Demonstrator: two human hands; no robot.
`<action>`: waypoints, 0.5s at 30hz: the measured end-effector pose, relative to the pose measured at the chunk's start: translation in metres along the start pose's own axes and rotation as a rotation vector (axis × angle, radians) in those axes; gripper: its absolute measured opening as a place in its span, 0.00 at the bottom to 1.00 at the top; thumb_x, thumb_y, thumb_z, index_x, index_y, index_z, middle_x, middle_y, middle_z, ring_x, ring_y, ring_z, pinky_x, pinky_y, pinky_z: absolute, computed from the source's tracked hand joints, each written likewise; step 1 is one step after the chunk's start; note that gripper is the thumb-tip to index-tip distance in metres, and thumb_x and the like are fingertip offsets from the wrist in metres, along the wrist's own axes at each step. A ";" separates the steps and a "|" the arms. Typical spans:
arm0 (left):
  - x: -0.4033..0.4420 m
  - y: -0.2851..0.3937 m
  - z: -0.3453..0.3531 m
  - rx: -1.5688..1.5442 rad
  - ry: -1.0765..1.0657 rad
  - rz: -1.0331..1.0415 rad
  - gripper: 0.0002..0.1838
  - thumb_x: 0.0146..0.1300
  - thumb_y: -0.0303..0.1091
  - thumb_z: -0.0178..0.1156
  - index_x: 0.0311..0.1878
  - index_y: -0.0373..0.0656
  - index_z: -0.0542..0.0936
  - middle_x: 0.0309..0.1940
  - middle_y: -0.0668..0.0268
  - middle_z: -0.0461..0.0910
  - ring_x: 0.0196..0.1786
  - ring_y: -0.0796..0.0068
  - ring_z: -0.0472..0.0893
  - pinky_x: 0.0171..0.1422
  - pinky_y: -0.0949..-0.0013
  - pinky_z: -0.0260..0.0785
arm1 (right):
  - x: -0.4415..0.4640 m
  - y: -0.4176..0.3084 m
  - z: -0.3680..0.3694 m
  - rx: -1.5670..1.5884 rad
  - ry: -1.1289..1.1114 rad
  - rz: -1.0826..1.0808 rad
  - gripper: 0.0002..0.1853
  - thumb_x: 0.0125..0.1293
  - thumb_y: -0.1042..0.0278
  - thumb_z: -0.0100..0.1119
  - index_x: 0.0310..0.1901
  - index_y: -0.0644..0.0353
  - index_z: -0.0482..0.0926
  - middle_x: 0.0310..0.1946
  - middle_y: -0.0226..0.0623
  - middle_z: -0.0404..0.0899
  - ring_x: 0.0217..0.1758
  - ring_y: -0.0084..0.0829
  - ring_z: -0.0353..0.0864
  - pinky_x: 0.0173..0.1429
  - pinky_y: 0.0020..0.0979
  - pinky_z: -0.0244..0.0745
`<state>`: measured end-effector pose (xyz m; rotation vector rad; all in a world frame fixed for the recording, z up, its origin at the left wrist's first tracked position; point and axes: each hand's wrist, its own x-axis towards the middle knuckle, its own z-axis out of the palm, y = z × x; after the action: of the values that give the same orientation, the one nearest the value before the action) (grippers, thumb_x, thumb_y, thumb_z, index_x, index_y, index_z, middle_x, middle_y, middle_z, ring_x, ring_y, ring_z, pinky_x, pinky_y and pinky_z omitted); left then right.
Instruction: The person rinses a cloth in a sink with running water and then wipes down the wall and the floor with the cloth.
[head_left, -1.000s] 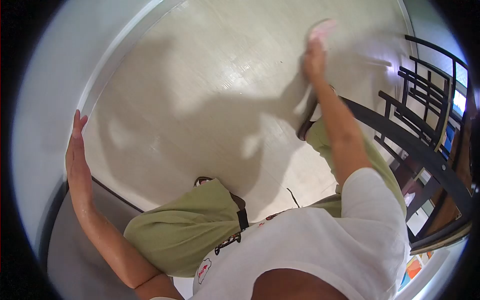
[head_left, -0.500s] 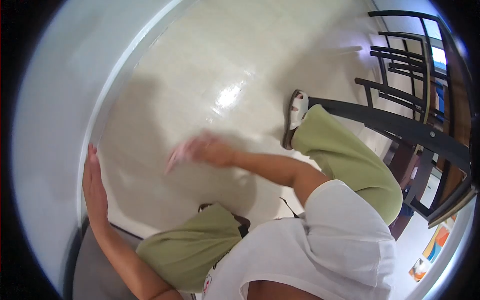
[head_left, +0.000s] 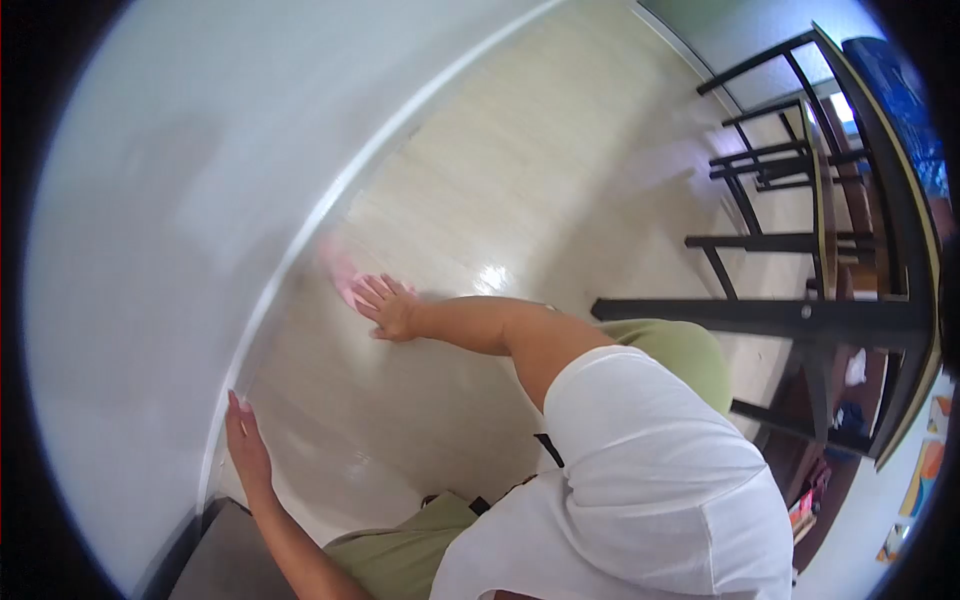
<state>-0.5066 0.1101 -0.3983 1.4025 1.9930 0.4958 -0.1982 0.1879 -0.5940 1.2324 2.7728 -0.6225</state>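
My right hand (head_left: 390, 308) lies flat on a pink cloth (head_left: 342, 268) against the pale floor (head_left: 520, 140), its fingers spread. The far end of the cloth is blurred and reaches toward the wall's base strip. At the lower left, my left hand (head_left: 245, 440) has its fingers stretched out beside the base of the white wall (head_left: 150, 250). It holds nothing; whether its palm touches the wall I cannot tell.
Dark-framed furniture (head_left: 760, 314) stands at the right, with a long bar near my green-trousered leg (head_left: 680, 350). A blue item (head_left: 895, 100) lies at the upper right. A grey surface (head_left: 235, 560) is at the lower left.
My right hand has swept from the upper right across the floor to the left, near the wall, with the pink cloth. The view has shifted, and my left hand now appears lower.
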 end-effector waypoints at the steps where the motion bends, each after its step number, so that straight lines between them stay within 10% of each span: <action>1: -0.003 -0.010 -0.003 -0.003 0.028 -0.003 0.28 0.69 0.48 0.42 0.65 0.38 0.62 0.63 0.51 0.62 0.66 0.60 0.61 0.69 0.66 0.49 | 0.003 0.016 -0.012 -0.011 0.010 -0.024 0.37 0.62 0.42 0.45 0.66 0.58 0.52 0.70 0.48 0.39 0.73 0.47 0.37 0.71 0.53 0.34; 6: -0.038 -0.051 -0.010 0.094 0.067 -0.252 0.30 0.68 0.49 0.43 0.63 0.33 0.63 0.62 0.49 0.63 0.65 0.57 0.63 0.67 0.65 0.52 | -0.075 0.191 -0.070 -0.197 -0.229 -0.135 0.37 0.56 0.46 0.54 0.64 0.56 0.58 0.69 0.47 0.45 0.74 0.41 0.39 0.69 0.57 0.36; 10: -0.071 -0.073 -0.012 0.143 0.092 -0.406 0.30 0.68 0.50 0.43 0.63 0.33 0.62 0.61 0.49 0.64 0.64 0.58 0.64 0.67 0.65 0.53 | -0.190 0.269 -0.104 0.065 -0.296 0.543 0.35 0.61 0.52 0.47 0.67 0.57 0.52 0.68 0.51 0.46 0.72 0.47 0.43 0.67 0.56 0.39; 12: -0.089 -0.067 -0.017 0.078 0.037 -0.529 0.31 0.68 0.50 0.43 0.64 0.33 0.61 0.61 0.49 0.64 0.64 0.60 0.65 0.67 0.66 0.54 | -0.236 0.320 -0.058 0.012 0.170 0.954 0.36 0.64 0.49 0.43 0.68 0.57 0.46 0.71 0.47 0.37 0.73 0.45 0.38 0.69 0.56 0.37; 15: -0.121 -0.051 -0.019 0.076 0.129 -0.740 0.31 0.68 0.51 0.43 0.64 0.34 0.61 0.62 0.49 0.64 0.65 0.61 0.64 0.67 0.67 0.54 | -0.212 0.386 -0.060 0.068 0.304 1.495 0.35 0.65 0.48 0.40 0.67 0.59 0.48 0.70 0.47 0.38 0.73 0.49 0.39 0.69 0.56 0.40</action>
<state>-0.5274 -0.0197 -0.3820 0.5903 2.4571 0.1722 0.2315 0.2940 -0.6288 2.8647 1.1628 -0.3211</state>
